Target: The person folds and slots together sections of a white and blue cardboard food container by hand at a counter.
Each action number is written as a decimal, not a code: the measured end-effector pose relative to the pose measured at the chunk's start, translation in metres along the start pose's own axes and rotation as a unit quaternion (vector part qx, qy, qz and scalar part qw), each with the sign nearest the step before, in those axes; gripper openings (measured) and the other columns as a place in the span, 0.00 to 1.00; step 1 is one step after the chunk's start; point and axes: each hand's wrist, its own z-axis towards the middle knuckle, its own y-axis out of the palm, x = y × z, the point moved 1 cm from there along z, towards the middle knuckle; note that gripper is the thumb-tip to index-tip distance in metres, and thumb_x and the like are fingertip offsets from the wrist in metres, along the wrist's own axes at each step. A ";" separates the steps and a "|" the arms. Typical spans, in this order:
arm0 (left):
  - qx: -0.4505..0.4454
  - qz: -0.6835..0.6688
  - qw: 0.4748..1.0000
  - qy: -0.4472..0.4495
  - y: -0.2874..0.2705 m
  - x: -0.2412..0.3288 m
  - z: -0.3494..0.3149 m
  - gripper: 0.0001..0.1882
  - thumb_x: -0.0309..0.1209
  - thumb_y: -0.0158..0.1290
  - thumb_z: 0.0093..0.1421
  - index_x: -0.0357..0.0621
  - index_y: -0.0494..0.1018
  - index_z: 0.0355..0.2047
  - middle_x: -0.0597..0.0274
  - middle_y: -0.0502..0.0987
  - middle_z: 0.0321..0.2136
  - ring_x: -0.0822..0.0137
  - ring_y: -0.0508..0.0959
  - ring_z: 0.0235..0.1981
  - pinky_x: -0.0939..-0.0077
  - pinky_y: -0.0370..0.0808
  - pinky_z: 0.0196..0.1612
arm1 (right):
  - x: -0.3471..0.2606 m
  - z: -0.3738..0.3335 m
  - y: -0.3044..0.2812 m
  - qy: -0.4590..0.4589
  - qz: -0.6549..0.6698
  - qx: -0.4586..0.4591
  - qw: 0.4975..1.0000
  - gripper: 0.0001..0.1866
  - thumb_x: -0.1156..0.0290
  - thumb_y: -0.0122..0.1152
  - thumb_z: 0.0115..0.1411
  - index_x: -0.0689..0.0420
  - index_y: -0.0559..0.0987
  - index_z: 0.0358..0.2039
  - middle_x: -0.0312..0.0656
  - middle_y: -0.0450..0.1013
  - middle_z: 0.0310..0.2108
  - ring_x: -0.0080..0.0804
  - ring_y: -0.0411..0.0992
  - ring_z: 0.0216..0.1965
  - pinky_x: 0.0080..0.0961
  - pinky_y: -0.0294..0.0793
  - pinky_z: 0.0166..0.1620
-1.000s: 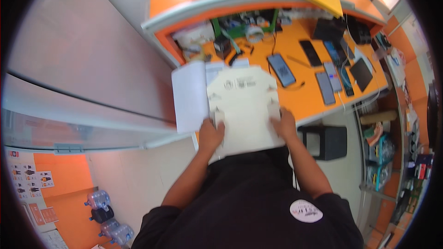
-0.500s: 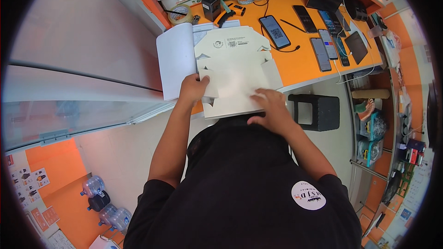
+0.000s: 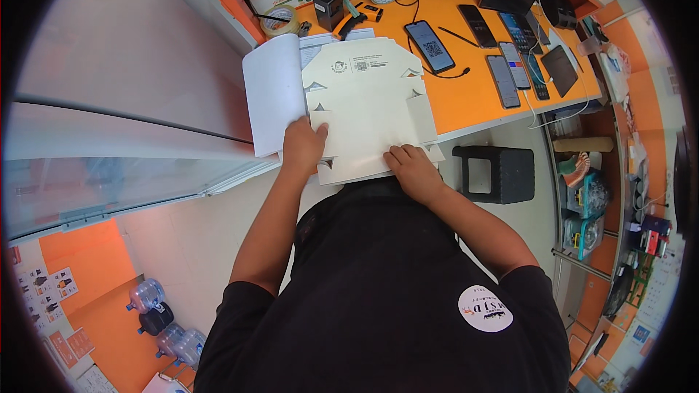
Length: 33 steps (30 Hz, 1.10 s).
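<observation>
A flat, unfolded cream cardboard box blank [image 3: 371, 105] lies on the orange desk's near edge, its lower part overhanging toward the person. It has die-cut notches, side flaps and small dark print near its far edge. Beside its left edge, a white sheet [image 3: 273, 94] curls upward.

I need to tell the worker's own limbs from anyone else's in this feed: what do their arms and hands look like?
Both forearms come up from the lower edge, bare from above the elbow down. The left hand and right hand wear no gloves, and no rings or watch are visible. Short black sleeves belong to a black T-shirt with a round white printed badge on the person's right chest.
</observation>
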 end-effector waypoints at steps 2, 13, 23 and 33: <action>0.059 0.050 0.992 0.096 0.002 0.007 -0.013 0.30 0.45 0.65 0.55 0.33 0.73 0.49 0.45 0.74 0.50 0.49 0.75 0.51 0.56 0.74 0.50 | -0.002 0.002 -0.001 -0.003 -0.008 -0.002 1.000 0.16 0.75 0.56 0.55 0.62 0.76 0.45 0.45 0.72 0.46 0.42 0.71 0.48 0.37 0.71 0.53; -0.357 0.157 0.880 0.272 0.005 0.047 -0.026 0.21 0.33 0.63 0.55 0.34 0.74 0.45 0.49 0.73 0.48 0.49 0.77 0.48 0.58 0.75 0.53 | 0.017 0.039 -0.020 0.033 0.098 -0.184 0.978 0.09 0.72 0.65 0.56 0.59 0.79 0.37 0.45 0.75 0.37 0.45 0.75 0.41 0.40 0.76 0.45; -0.551 0.128 0.811 0.148 -0.010 0.074 0.038 0.16 0.32 0.61 0.59 0.37 0.79 0.46 0.51 0.82 0.34 0.56 0.82 0.39 0.63 0.75 0.44 | 0.059 0.104 -0.033 0.038 0.204 -0.376 0.903 0.11 0.67 0.69 0.56 0.58 0.83 0.38 0.50 0.79 0.36 0.50 0.77 0.42 0.42 0.74 0.46; -0.513 0.141 0.808 0.254 0.009 0.062 0.063 0.17 0.32 0.61 0.58 0.39 0.79 0.47 0.47 0.82 0.37 0.53 0.82 0.40 0.62 0.75 0.45 | 0.099 0.119 -0.005 0.051 0.354 -0.411 0.839 0.15 0.65 0.68 0.58 0.59 0.81 0.42 0.46 0.80 0.36 0.38 0.77 0.39 0.34 0.73 0.45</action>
